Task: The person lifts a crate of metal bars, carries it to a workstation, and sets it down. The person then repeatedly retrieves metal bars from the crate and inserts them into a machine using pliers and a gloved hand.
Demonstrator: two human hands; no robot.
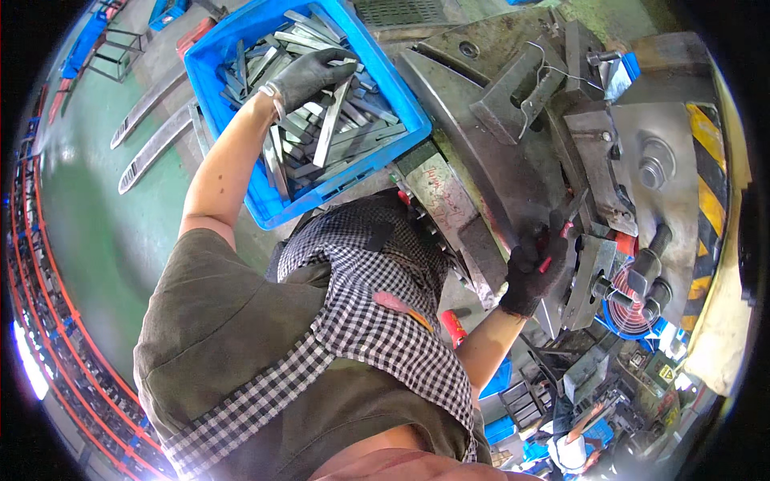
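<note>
Both hands are in dark gloves, forearms bare. Left arm's stretched way out, left hand [309,76] palm down with fingers curled. Right arm's bent at the elbow, right hand [533,268] fisted tight, knuckles up.

crate [405,120] far rim cut off | right-hand fingers [536,255] hide red-handled tool [553,248] (perhaps pliers)

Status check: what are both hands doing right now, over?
Left hand gripping a metal strip in the blue crate. Right hand holding a red-handled tool at the press.
</note>
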